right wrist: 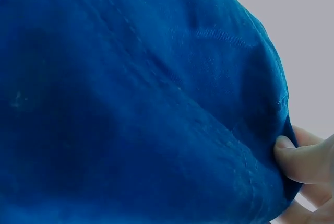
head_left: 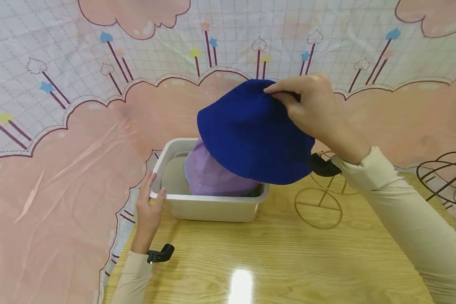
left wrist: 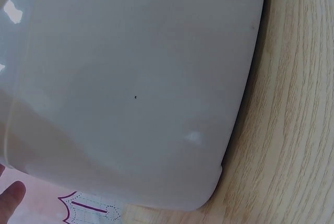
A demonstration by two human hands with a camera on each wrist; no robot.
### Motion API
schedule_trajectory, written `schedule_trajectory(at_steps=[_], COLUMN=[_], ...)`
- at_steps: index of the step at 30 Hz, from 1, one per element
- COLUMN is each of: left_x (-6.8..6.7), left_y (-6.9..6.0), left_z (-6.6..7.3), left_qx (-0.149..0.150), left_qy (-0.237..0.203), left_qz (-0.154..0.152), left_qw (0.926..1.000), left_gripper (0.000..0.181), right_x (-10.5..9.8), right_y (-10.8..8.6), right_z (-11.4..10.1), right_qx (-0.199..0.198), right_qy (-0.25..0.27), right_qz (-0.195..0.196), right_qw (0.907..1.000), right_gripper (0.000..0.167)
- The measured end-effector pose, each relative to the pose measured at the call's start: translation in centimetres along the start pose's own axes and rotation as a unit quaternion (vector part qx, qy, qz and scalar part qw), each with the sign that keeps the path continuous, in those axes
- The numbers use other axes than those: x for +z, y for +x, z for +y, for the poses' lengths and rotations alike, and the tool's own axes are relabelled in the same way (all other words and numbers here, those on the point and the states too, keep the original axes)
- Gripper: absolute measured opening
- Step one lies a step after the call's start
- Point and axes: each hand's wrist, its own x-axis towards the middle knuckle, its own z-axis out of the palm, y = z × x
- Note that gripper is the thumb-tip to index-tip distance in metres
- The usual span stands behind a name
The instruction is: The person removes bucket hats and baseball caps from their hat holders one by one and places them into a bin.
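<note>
A blue bucket hat (head_left: 251, 135) hangs in the air from my right hand (head_left: 315, 105), which pinches it near the top between thumb and fingers. In the right wrist view the thumb presses on the fabric of the blue hat (right wrist: 156, 109). Below it stands a white plastic bin (head_left: 213, 209), partly covered by the hat. Inside the bin lie a purple hat (head_left: 216, 173) and a beige-grey one (head_left: 172, 173). My left hand (head_left: 149, 202) rests at the bin's left rim, thumb and fingers extended. Close up, the left wrist view shows the bin's outer wall (left wrist: 135, 78).
To the right of the bin, a gold wire stand (head_left: 319, 207) is on the wooden table (head_left: 289, 261). Farther right a dark wire stand (head_left: 446, 177) reaches the edge of view. A patterned pink and white cloth (head_left: 156, 109) hangs behind and at the left.
</note>
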Motion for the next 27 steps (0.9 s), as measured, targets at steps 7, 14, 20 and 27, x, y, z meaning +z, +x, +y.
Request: schedule_trajectory(at_steps=[7,14,20,27], left_x=[-0.7,-1.3,-1.7,-2.2], left_y=[-0.1,-0.2,-0.2,-0.1], left_z=[-0.2,-0.4,-0.6,-0.9], left_qx=[0.004,0.009,0.018,0.018], left_qy=[-0.004,-0.01,-0.017,-0.021], left_qz=[-0.006,-0.016,-0.024,-0.034], left_qw=[1.0,0.9998,0.9994,0.999], left_gripper=[0.049,0.049,0.048,0.049], right_x=[4.9,9.2,11.0,13.0], right_y=[0.7,0.5,0.7,-0.2], right_z=[-1.3,-2.2,-3.5,-3.5], right_qx=[-0.02,-0.042,-0.036,-0.013], right_qy=[0.006,0.059,0.101,0.085], right_qz=[-0.001,-0.02,-0.055,-0.104], right_qw=[0.9998,0.9972,0.9927,0.9908], right_gripper=[0.019,0.018,0.021,0.022])
